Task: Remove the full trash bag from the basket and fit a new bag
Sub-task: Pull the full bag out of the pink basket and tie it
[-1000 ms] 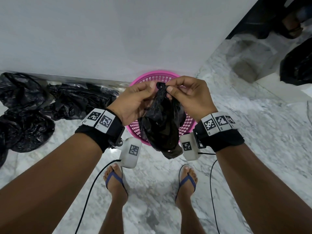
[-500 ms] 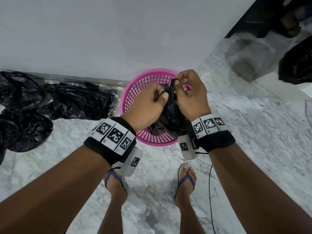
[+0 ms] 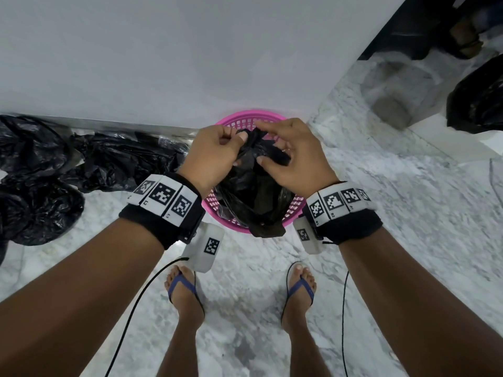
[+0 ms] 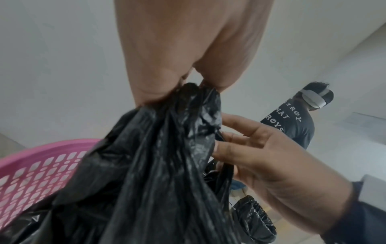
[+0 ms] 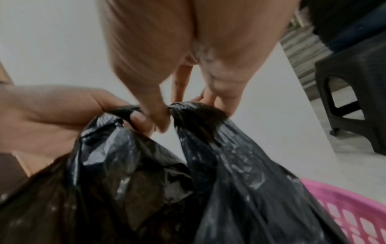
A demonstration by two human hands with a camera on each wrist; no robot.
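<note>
Your left hand [image 3: 217, 156] and right hand [image 3: 295, 156] pinch the crinkly black plastic trash bag [image 3: 253, 202] above the round pink plastic basket [image 3: 245, 122]. Keep both pinches tight; pull the knot snug.

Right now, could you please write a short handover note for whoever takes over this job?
Left hand: pinches the gathered top of the black bag.
Right hand: pinches the same bag's top from the other side.
The bag hangs over the pink basket, by the wall.
More black bags lie on the floor to the left.
Done: cannot tell which bag this is.
Left: no bag lines the basket rim yet.
</note>
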